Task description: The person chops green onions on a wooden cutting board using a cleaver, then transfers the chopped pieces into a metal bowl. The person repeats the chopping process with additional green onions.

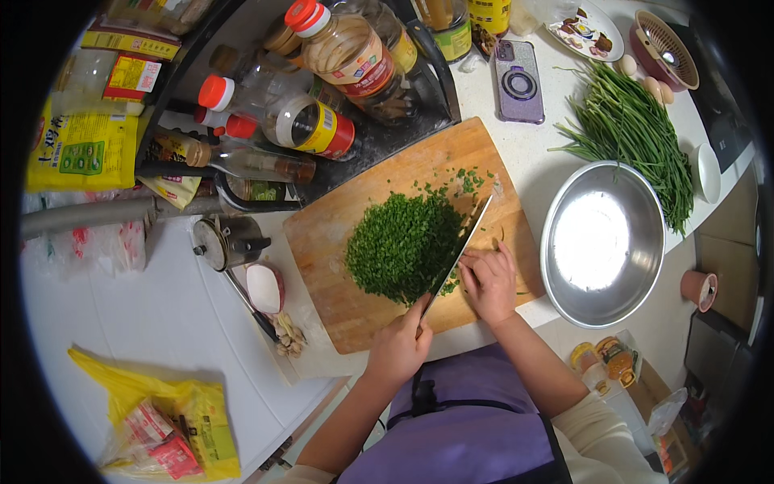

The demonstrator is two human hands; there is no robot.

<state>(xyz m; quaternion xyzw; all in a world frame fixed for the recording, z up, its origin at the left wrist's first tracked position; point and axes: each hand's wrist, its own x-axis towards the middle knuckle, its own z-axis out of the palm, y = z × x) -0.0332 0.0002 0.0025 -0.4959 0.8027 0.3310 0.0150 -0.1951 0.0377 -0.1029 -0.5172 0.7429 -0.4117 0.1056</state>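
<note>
My left hand point(399, 348) grips the handle of a kitchen knife point(455, 257). The blade slants up to the right across a wooden cutting board point(326, 242), along the right side of a large heap of finely chopped green chives point(402, 245). On the blade's other side, my right hand point(491, 284) is low over the board with bent fingers close to the blade. Whether its fingertips hold anything is hidden. Chive bits point(468, 180) lie scattered beyond the heap.
A steel bowl point(553, 266) stands right of the board, by uncut chives point(635, 133), eggs point(656, 89) and a phone point(520, 81). A rack with bottles point(347, 54) borders the board's far left. A lidded metal pot point(227, 242) and garlic point(290, 339) sit to the left.
</note>
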